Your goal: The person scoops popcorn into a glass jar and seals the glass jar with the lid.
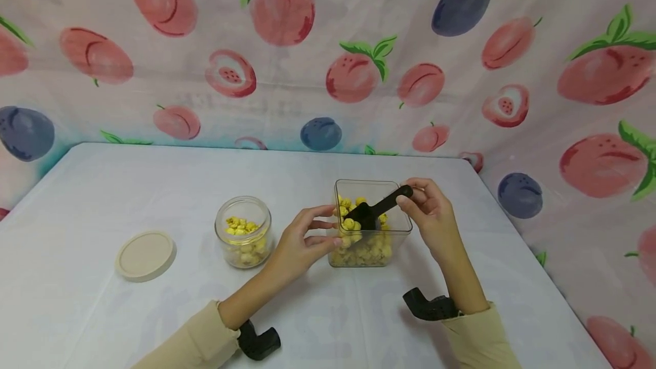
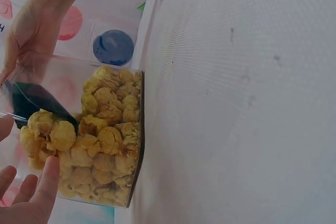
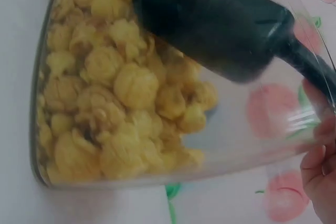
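Observation:
A clear square container [image 1: 366, 255] holds yellow popcorn [image 3: 105, 98]. My right hand [image 1: 433, 212] pinches the handle of a black scoop [image 1: 381, 205] at the container's right rim. The scoop's head slants down inside, among the popcorn; in the right wrist view it shows through the clear wall. Against the container's left side rests my left hand [image 1: 302, 241], its fingers spread and fairly straight. In the left wrist view, the left hand's fingertips [image 2: 50, 169] are at the wall beside the scoop and a few popcorn pieces [image 2: 50, 135].
Left of the container stands an uncovered round clear jar [image 1: 243, 244] with some popcorn in it. A flat beige lid [image 1: 146, 255] lies farther left. All stand on a white-covered table [image 1: 169, 181], with a fruit-print cloth [image 1: 287, 90] behind and to the right.

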Motion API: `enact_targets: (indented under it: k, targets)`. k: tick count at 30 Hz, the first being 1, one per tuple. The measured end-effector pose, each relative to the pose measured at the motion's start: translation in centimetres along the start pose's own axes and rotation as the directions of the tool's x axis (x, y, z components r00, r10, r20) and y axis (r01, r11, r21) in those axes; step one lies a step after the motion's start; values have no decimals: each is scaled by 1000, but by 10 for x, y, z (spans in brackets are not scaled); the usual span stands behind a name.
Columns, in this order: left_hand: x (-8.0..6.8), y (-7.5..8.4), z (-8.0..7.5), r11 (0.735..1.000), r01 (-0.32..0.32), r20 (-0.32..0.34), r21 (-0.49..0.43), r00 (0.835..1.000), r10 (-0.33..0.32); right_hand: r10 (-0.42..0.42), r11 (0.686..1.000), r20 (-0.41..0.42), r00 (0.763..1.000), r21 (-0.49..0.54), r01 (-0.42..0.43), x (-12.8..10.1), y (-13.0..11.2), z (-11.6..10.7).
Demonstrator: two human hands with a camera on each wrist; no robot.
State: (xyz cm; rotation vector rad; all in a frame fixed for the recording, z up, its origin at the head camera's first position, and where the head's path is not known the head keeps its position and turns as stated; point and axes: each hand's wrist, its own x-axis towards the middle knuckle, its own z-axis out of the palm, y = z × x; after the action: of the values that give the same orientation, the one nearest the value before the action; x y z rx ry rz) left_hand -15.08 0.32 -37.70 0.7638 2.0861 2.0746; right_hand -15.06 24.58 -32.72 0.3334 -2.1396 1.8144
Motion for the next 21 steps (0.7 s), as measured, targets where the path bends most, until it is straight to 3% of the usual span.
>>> enact_targets:
  k: [3, 10, 15, 21]
  targets:
    - [0, 0, 0, 1000, -1, -2, -3, 1000, 1, 24, 1000, -11, 1000, 8, -24, 0, 2, 3]
    - [1, 0, 0, 1000, -4, 2, -4, 1000, 4, 1, 987, 88, 996, -162, 13, -2, 1, 6]
    - [1, 1, 0, 1000, -4, 3, -5, 1000, 4, 35, 996, 30, 999, -84, -32, -2, 3, 9]
    - [0, 1, -1, 1000, -14, 10, -16, 1000, 15, 87, 995, -99, 991, 59, -82, -3, 5, 11]
